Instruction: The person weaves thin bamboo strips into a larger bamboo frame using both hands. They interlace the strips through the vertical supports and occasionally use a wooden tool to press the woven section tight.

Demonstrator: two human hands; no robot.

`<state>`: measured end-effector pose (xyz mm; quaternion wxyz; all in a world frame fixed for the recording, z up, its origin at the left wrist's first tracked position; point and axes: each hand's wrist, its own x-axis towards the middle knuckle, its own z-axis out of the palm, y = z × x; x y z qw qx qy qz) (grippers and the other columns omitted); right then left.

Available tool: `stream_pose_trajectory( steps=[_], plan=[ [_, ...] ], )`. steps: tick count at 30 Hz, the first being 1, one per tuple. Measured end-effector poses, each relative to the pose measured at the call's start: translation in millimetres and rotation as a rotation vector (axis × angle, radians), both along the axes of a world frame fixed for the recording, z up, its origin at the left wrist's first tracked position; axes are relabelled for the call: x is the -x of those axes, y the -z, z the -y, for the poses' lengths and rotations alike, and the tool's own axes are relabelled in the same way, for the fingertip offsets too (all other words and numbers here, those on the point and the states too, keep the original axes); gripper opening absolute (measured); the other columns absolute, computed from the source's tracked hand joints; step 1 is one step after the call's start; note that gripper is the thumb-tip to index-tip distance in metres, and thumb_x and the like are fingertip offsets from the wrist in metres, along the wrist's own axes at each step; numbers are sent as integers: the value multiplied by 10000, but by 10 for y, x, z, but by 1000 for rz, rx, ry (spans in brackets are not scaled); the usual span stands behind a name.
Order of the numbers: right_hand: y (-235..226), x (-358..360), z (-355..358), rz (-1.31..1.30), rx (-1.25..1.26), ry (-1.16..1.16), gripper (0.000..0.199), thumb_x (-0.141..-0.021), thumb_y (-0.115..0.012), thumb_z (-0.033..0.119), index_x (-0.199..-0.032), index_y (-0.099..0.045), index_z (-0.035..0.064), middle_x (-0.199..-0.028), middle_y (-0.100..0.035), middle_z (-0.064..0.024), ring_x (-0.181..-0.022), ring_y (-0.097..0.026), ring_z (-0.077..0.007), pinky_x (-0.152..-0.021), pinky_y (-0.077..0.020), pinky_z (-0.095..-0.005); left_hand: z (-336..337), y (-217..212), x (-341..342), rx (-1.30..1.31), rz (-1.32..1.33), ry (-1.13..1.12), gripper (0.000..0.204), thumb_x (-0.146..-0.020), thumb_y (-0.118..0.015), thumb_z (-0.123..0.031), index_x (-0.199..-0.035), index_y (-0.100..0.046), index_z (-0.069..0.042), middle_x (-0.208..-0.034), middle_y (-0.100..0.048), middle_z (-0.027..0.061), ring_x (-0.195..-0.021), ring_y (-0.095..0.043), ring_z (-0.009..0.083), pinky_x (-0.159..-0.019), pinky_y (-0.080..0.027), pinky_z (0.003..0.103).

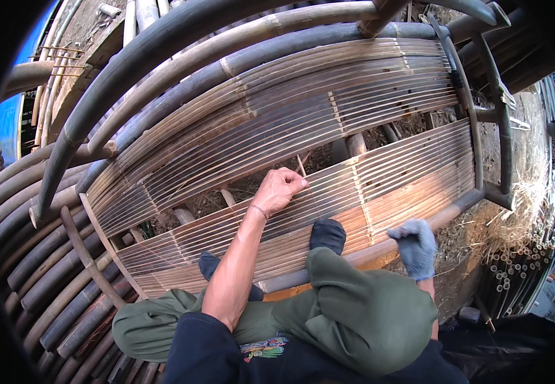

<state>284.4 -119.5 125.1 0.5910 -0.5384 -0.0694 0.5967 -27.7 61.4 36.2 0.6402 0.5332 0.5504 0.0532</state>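
A long bamboo bench frame (418, 131) of thin parallel slats lies below me, with a gap running along its middle. My left hand (280, 191), bare and with a thin band at the wrist, is closed in a pinch over the near slat panel. What its fingertips hold is too small to make out. A short thin stick (301, 165) stands up in the gap right beside them. My right hand (413, 248), in a grey glove, is held with curled fingers beyond the near bamboo rail (447, 214). Anything inside that hand is hidden.
Dark curved bamboo poles (108, 96) arch over the far side. Stacked bamboo poles (53, 281) fill the left. My feet in dark socks (327, 235) rest on the near slats. Straw (488, 224) and cut bamboo ends (514, 269) lie at right.
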Motion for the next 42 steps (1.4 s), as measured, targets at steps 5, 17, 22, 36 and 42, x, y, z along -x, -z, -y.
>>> stream_pose_trajectory(
  steps=[5, 17, 22, 36, 42],
  plan=[
    [-215, -376, 427, 949, 385, -481, 305, -981, -555, 203, -1177, -591, -27, -922, -618, -63, -823, -603, -167, -779, -514, -299, 74, 87, -81, -10, 114, -10, 246, -884, -730, -238, -918, -757, 5, -985, -675, 59, -861, -616, 149, -806, -485, 307],
    [415, 661, -625, 530, 173, -498, 176, -963, -610, 180, -951, -651, 8, -779, -571, -48, -694, -566, -111, -645, -524, -293, 363, -123, -372, -444, -281, 141, 657, -747, -811, -324, -1294, -590, -34, -1324, -513, 134, -1166, -505, 281, -969, -446, 406],
    [-516, -226, 18, 60, 4, -16, 179, -978, -528, 122, -808, -481, 90, -654, -387, 12, -551, -396, -93, -582, -491, -327, 766, -320, -787, -713, -16, 456, 660, -856, -717, -348, -1368, -454, -26, -1277, -530, 177, -1078, -548, 320, -949, -481, 404],
    [498, 778, -1498, 853, -427, -1048, 114, -902, -648, 173, -874, -667, 64, -742, -585, -45, -651, -538, -174, -594, -442, -325, 648, -864, -609, -810, 357, 28, 305, -892, -661, -225, -1111, -652, -13, -1136, -611, 168, -1055, -598, 341, -936, -498, 419],
    [-144, 401, -1678, 819, -81, -647, 167, -900, -606, 128, -800, -636, -3, -1025, -683, -99, -913, -627, -195, -825, -491, -321, 358, 140, -28, -356, -503, 72, 658, -772, -606, -265, -1356, -492, 16, -1200, -613, 233, -1162, -567, 356, -1089, -316, 528]
  ],
)
